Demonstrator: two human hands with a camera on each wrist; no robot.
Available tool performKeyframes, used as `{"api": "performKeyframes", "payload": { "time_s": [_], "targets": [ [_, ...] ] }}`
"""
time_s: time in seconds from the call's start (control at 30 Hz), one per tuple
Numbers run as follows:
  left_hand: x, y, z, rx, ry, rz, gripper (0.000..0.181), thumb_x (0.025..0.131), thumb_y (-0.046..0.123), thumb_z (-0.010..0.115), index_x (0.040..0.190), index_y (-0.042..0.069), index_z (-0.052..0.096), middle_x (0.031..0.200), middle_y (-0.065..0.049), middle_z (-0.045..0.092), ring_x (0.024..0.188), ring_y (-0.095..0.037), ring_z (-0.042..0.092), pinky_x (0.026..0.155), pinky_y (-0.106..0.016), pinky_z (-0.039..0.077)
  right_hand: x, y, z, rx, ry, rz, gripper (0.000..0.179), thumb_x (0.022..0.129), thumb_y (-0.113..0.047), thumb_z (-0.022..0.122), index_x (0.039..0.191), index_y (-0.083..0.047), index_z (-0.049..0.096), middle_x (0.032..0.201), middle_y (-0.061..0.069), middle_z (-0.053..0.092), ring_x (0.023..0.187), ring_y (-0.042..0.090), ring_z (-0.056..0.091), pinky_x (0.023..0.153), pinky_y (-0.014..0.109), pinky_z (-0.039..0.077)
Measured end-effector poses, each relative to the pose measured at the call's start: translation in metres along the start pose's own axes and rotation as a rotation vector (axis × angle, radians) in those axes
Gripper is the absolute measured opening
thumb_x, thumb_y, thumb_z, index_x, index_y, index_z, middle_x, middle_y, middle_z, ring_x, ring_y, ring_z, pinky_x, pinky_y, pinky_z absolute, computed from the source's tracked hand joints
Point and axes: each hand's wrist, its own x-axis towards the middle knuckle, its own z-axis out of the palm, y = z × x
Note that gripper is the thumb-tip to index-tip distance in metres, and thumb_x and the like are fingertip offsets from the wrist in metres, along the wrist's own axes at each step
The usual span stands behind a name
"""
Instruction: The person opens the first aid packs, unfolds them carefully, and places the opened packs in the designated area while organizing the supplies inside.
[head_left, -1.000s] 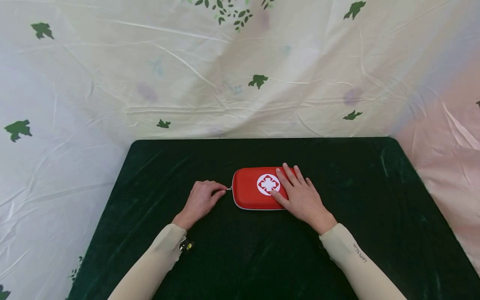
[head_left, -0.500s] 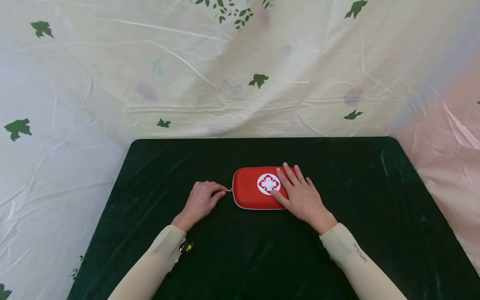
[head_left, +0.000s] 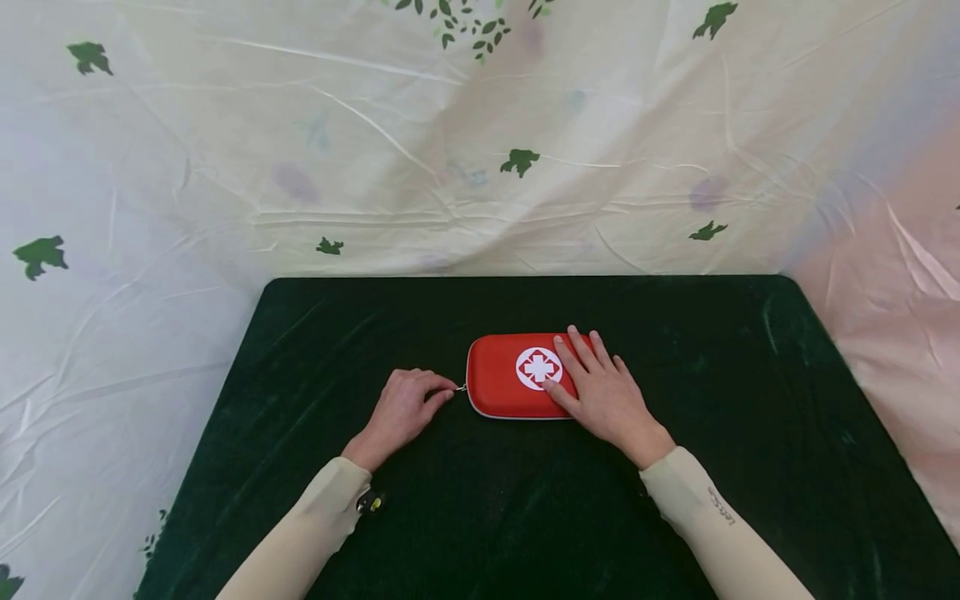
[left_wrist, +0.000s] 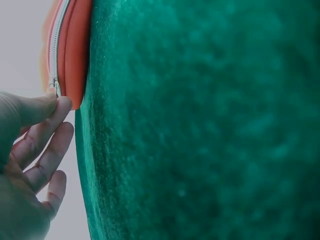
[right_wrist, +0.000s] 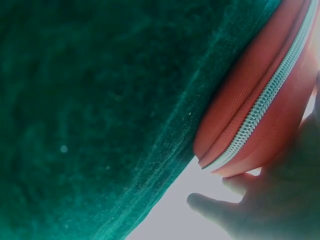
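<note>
A red first-aid case (head_left: 495, 377) with a white cross emblem lies flat in the middle of the table. At its left end, my left hand (head_left: 405, 406) pinches the small metal zipper pull (left_wrist: 57, 90) between thumb and index finger; the other fingers are loosely bent in the left wrist view. My right hand (head_left: 609, 402) rests on the right part of the lid, fingers spread and straight, covering that end from above. Along the side facing the right wrist camera, the silver zipper (right_wrist: 260, 106) has its teeth joined.
Dark green velvety cloth (head_left: 480, 508) covers the table, which has rounded far corners. Behind it hangs a pale, wrinkled curtain (head_left: 420, 167) with green bird and leaf prints. A small dark round object (head_left: 371, 502) sits at the left sleeve cuff.
My left hand has shifted slightly toward the near side with the zipper pull, along the case's left end. The right hand and the case stay in place.
</note>
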Motion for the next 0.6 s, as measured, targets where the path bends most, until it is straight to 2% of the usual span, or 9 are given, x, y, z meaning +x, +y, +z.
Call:
{"api": "performKeyframes", "payload": {
  "time_s": [0.4, 0.6],
  "targets": [
    [-0.0036, 0.0009, 0.0019, -0.004, 0.012, 0.010, 0.015, 0.094, 0.017, 0.075, 0.109, 0.016, 0.078, 0.101, 0.002, 0.076, 0.088, -0.010, 0.067, 0.087, -0.042, 0.049, -0.0003, -0.0002, 0.0006, 0.004, 0.003, 0.001, 0.088, 0.100, -0.065, 0.049, 0.168, -0.022, 0.014, 0.175, 0.005, -0.002, 0.158, 0.040, -0.001, 0.118, 0.071, 0.018],
    [-0.0067, 0.0022, 0.0026, -0.017, -0.005, -0.003, 0.015, 0.094, 0.018, 0.075, 0.109, 0.017, 0.078, 0.101, 0.004, 0.076, 0.089, -0.008, 0.066, 0.088, -0.042, 0.049, -0.0002, -0.0011, 0.0004, 0.002, 0.000, 0.007, 0.088, 0.100, -0.066, 0.049, 0.168, -0.022, 0.014, 0.175, 0.005, -0.002, 0.158, 0.040, -0.001, 0.118, 0.071, 0.018]
  ]
}}
